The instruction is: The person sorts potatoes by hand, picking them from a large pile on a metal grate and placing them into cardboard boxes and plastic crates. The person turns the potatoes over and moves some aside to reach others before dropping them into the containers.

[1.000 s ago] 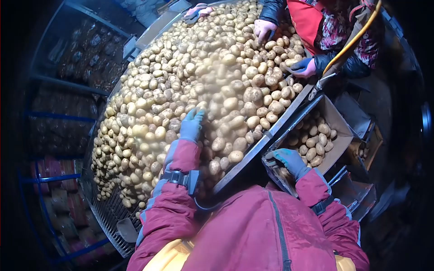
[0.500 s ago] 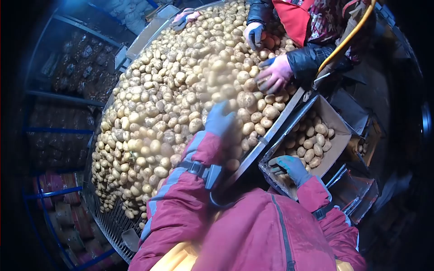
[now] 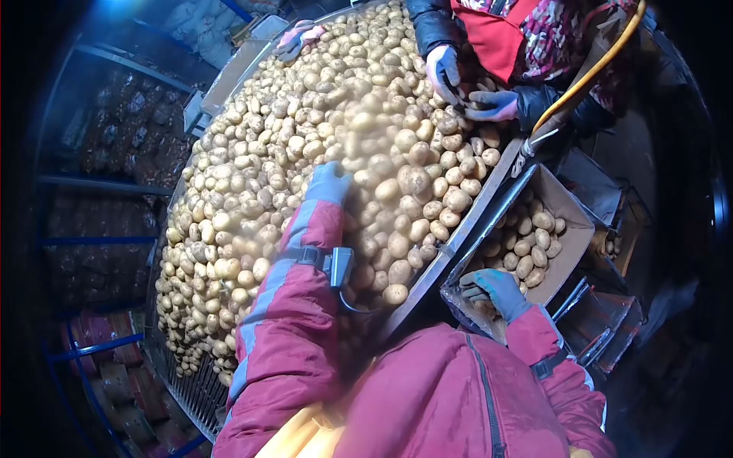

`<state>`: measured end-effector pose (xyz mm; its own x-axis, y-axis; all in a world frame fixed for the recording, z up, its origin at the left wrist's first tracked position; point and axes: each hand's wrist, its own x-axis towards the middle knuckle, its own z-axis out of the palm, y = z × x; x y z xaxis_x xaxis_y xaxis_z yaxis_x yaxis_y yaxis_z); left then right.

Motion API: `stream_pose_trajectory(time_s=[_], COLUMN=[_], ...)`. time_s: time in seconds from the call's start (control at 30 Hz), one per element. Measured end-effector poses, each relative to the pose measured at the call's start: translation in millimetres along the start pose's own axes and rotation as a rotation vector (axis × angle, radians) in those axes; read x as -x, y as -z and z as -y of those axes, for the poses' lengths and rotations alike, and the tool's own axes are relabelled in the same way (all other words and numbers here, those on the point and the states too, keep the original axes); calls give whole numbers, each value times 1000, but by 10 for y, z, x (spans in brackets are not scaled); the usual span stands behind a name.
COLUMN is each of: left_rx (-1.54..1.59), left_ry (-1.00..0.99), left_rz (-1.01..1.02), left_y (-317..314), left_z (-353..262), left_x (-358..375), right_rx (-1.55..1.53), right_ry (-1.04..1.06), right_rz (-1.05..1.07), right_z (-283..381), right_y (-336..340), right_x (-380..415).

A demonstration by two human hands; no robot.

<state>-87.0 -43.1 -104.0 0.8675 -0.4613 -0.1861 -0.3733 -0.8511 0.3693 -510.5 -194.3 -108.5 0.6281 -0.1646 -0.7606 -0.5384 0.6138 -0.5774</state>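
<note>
My left hand [image 3: 328,183], in a light blue glove, reaches onto the big heap of potatoes [image 3: 267,153]. Its fingertips point down among the potatoes and are hidden, so I cannot see whether it grips one. My right hand [image 3: 496,294], in a blue-green glove, is over the near end of a cardboard box [image 3: 565,202] to the right of the heap. The right fingers are bent and close together; what they hold, if anything, is hidden. Loose potatoes [image 3: 527,248] lie inside this box, several beyond my right hand.
A co-worker's two gloved hands [image 3: 469,88] are close together over the far right of the heap. Another gloved hand [image 3: 298,40] rests at its far edge. A metal rail [image 3: 458,240] separates heap and box. A yellow hose [image 3: 592,69] hangs at right.
My left hand has moved left across the heap. My right hand has barely shifted over the box. The co-worker's hands have come together.
</note>
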Motion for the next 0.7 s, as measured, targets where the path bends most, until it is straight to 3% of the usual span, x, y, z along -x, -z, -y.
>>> stream_pose_trajectory(time_s=[0.07, 0.2, 0.3, 0.37, 0.43, 0.5, 0.53, 0.6, 0.63, 0.67, 0.7], left_rx=[115, 32, 376, 917, 1122, 1558, 1564, 1630, 1702, 1601, 1447], left_ry=[37, -58, 26, 40, 51, 145, 20, 17, 134, 14, 32], left_rz=[164, 170, 291, 326, 443, 660, 747, 721, 819, 856, 799], left_y=[113, -66, 67, -314, 174, 267, 183, 65, 149, 114, 229], left_z=[-37, -36, -147, 231, -181, -453, -392, -496, -617, -626, -858], left_x=[47, 274, 393, 256, 659, 1037, 1064, 1200, 1296, 1351, 1496], right_rx=[-4, 25, 22, 24, 55, 37, 13, -1, -15, -30, -46], right_ry=[26, 38, 45, 44, 39, 71, 97, 179, 194, 210, 225], right_rz=[27, 43, 73, 74, 55, 64, 82, 128, 140, 148, 154], right_z=[-25, -6, -3, -7, 43, 60, 55, 53, 55, 49, 52], right_y=[-11, -98, -113, -93, -102, -43, -50, -31, -14, 3, 19], right_x=[-64, -47, -78, -61, -26, 52, 29, 70, 96, 120, 155])
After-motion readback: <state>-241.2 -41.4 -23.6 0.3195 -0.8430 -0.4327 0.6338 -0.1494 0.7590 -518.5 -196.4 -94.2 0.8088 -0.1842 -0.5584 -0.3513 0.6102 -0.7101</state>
